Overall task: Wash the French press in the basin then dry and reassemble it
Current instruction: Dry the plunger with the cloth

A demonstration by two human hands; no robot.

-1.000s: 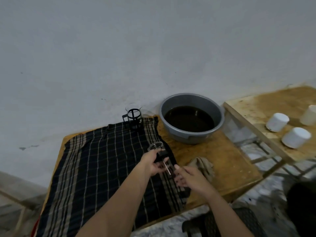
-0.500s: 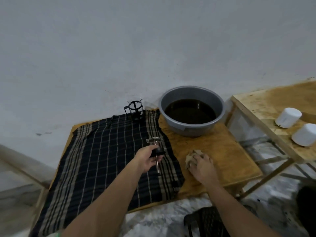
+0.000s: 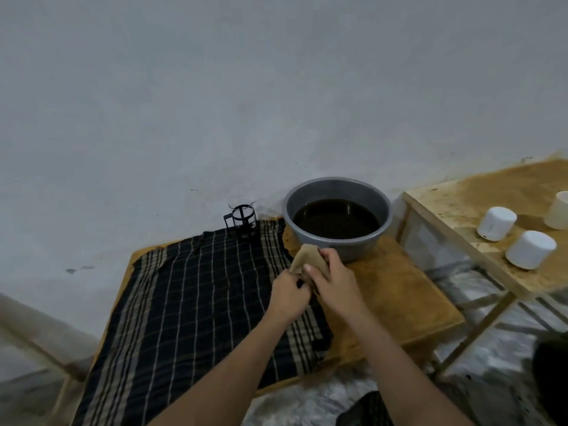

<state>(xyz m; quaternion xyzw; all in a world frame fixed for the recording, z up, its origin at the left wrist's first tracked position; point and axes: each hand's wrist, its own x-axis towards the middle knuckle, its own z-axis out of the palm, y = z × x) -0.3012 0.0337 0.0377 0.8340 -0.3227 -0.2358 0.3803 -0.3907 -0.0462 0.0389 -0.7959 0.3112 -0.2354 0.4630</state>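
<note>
Both hands meet over the desk (image 3: 399, 296), the right hand (image 3: 333, 281) gripping a tan rag (image 3: 307, 259) wrapped over something dark pinched in the left hand (image 3: 289, 295). Behind, the carafe (image 3: 242, 221) stands on a plaid cloth (image 3: 196, 302) beside the basin (image 3: 338, 216).

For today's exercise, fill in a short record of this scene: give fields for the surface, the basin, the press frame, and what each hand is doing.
surface: wooden table, partly covered by a dark plaid cloth
basin: grey basin at the table's far side, holding dark liquid
press frame: black French press frame upright on the cloth's far edge
left hand: left hand closed on a dark part, mostly hidden
right hand: right hand pressing a tan rag around that part
</note>
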